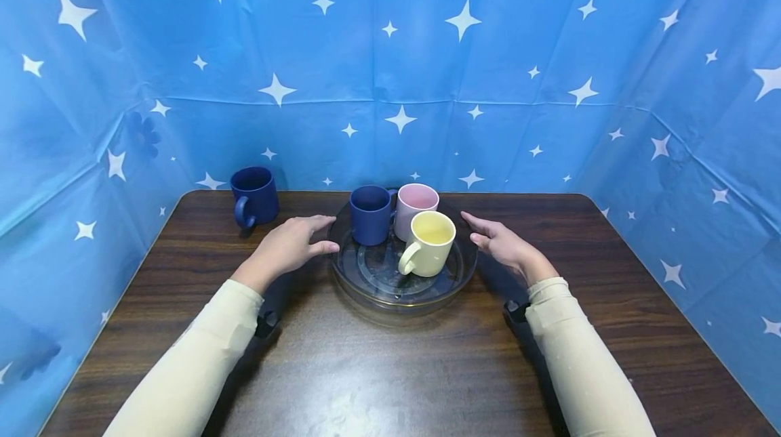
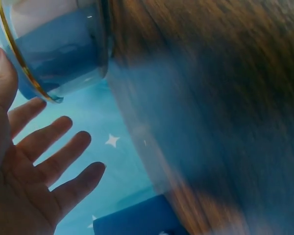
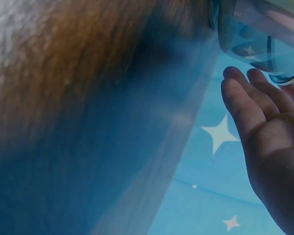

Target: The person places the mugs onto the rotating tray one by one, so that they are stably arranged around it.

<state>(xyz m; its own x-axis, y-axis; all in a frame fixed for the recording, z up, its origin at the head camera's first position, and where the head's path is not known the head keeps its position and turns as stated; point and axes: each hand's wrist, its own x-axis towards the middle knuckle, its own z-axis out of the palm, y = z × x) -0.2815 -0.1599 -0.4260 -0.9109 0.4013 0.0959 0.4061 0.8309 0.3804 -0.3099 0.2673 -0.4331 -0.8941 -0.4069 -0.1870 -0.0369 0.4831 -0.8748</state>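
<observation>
A round clear glass tray (image 1: 390,295) with a gold rim sits in the middle of the table. On it stand a dark blue mug (image 1: 369,225), a pink mug (image 1: 404,221) behind, and a pale yellow mug (image 1: 431,257) in front, its handle toward the left. At the tray's left side is my left hand (image 1: 288,249), fingers extended, thumb apart from them and fingertips right at the rim. My right hand (image 1: 508,247) is held beside the right side, fingers stretched toward the glass. The left wrist view shows spread fingers (image 2: 63,152) next to the gold rim.
A second dark blue mug (image 1: 261,194) stands at the table's back left, just beyond my left hand. The dark wooden table (image 1: 390,369) ends at a blue curtain (image 1: 366,71) with white stars, which runs along the back and both sides.
</observation>
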